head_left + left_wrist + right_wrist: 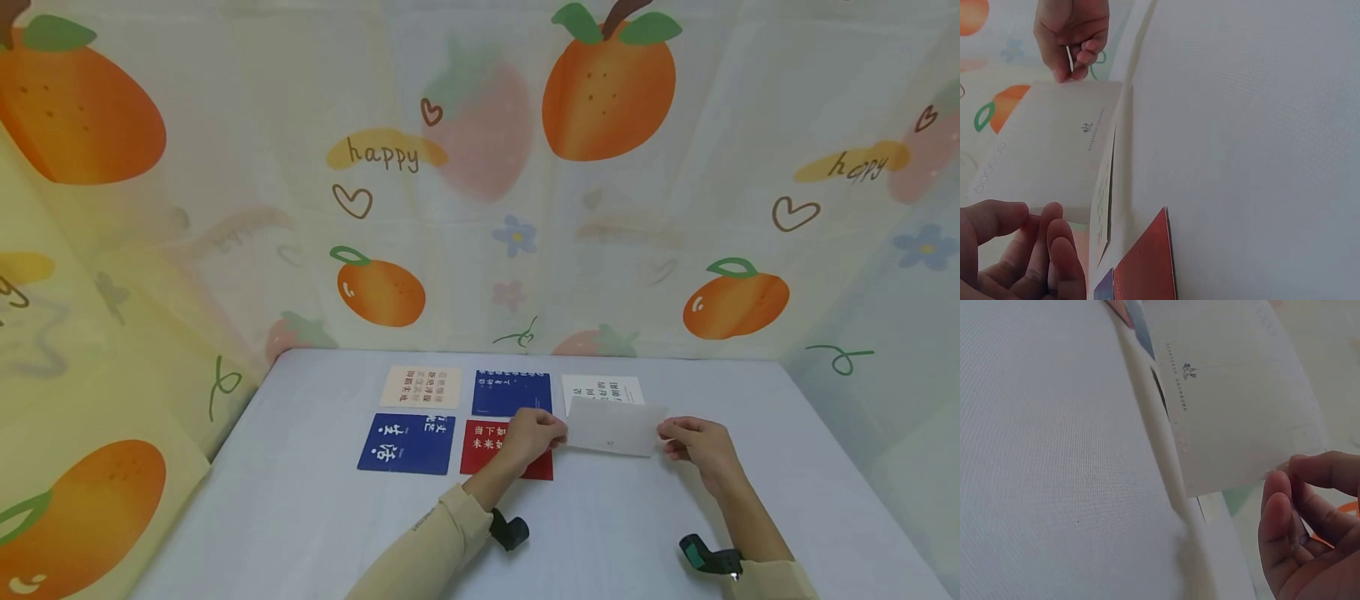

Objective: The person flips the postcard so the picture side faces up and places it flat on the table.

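Observation:
Between both hands a whitish postcard (611,429) is held up off the table, its printed back towards me. My left hand (534,435) pinches its left edge between thumb and fingers, above a red card (480,458) that it partly covers. At the opposite edge my right hand (693,442) pinches the postcard; in the right wrist view the fingertips (1297,464) meet at the card's edge. The raised postcard hides the lower part of a white card (600,387) with dark lettering lying behind it.
Left of the hands lie a blue card (408,446) with large white lettering, a cream card (422,388) and another blue card (512,392). They rest in rows on the white table (300,533). A fruit-patterned cloth (465,242) hangs behind the table's back edge.

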Demonstrator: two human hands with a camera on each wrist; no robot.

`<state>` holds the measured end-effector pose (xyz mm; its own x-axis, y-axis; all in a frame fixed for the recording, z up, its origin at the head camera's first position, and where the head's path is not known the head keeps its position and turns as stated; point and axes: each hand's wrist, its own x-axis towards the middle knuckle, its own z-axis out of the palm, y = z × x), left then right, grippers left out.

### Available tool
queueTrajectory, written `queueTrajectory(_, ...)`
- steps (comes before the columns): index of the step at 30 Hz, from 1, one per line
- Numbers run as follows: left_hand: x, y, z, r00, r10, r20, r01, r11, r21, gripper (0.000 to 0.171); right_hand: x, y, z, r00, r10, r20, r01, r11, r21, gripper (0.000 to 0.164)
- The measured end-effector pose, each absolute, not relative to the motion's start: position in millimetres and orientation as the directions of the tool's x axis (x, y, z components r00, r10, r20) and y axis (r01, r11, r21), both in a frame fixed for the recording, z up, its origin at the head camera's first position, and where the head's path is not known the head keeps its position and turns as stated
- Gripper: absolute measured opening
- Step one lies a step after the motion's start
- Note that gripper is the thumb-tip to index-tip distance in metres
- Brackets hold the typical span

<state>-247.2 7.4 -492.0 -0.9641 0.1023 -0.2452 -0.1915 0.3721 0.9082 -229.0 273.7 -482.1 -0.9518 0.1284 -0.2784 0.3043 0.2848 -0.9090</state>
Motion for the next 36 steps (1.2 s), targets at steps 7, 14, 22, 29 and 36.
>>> queueTrajectory(7,-247.0,7.9,-493.0,-0.972,0.087,-0.219,-0.177,0.339,0.924,0.013,-227.8,277.7,-481.5,-0.962,0.1,-0.253,0.27,0.238,-0.933,0.03)
queueTrajectory(14,-246.3,7.4,-492.8,-0.977,0.084,-0.198,-0.166,0.289,0.943,0.014,-225.4,281.8,-482.1,-0.958,0.078,-0.276,0.285,0.154,-0.946,0.029)
queueTrajectory(22,-245.5,8.2,-492.8,-0.976,0.076,-0.203,-0.18,0.239,0.954,0.015,-225.6,285.1,-483.0,-0.947,0.076,-0.311,0.317,0.074,-0.946,0.027)
queueTrajectory(29,-245.8,8.8,-493.4,-0.971,0.093,-0.219,-0.193,0.232,0.953,0.015,-225.3,283.4,-487.2,-0.933,0.119,-0.34,0.353,0.115,-0.929,0.026)
queueTrajectory(36,-246.0,9.2,-494.6,-0.971,0.104,-0.216,-0.188,0.227,0.956,0.012,-224.9,281.6,-489.8,-0.931,0.118,-0.346,0.362,0.159,-0.919,0.029)
